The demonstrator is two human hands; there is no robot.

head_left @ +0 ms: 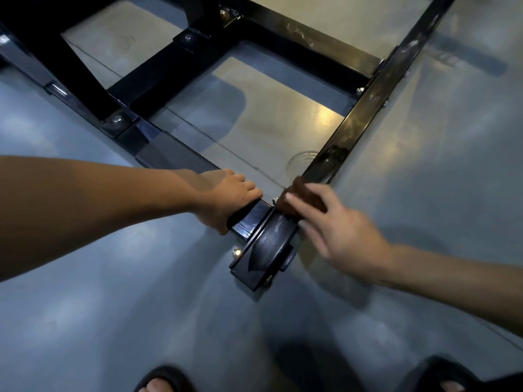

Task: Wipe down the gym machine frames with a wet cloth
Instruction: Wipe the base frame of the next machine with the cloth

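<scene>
**Cloth at the frame's near corner**

The right hand (pixel 336 222) presses a dark brown cloth (pixel 301 198) onto the black frame (pixel 365 108), fingers curled over the wad where the right-hand bar meets the near corner. The hand is blurred, so exactly how its grip closes cannot be told beyond the fingers lying over the cloth. The left hand (pixel 229 199) wraps the end of the near bar just beside that corner, thumb underneath, fingers over the top, bracing.

The corner carries a plate (pixel 264 250) with bolts (pixel 237 252) standing proud at its edges. My guess is that the cloth could snag on a bolt head or the plate's edge and pull out of the fingers, or knuckles could scrape there if the stroke runs fast. The floor (pixel 113 306) looks glossy and possibly damp, so a slip while leaning forward is a risk, since the feet wear open sandals (pixel 161 377) close to the corner.

Farther off, cross bars and a slanted upright (pixel 82 58) join the frame at the far left. Streaks show on the far bar (pixel 308 32), which seems still to need wiping. The braces and bolted joints would break up any long stroke.
</scene>
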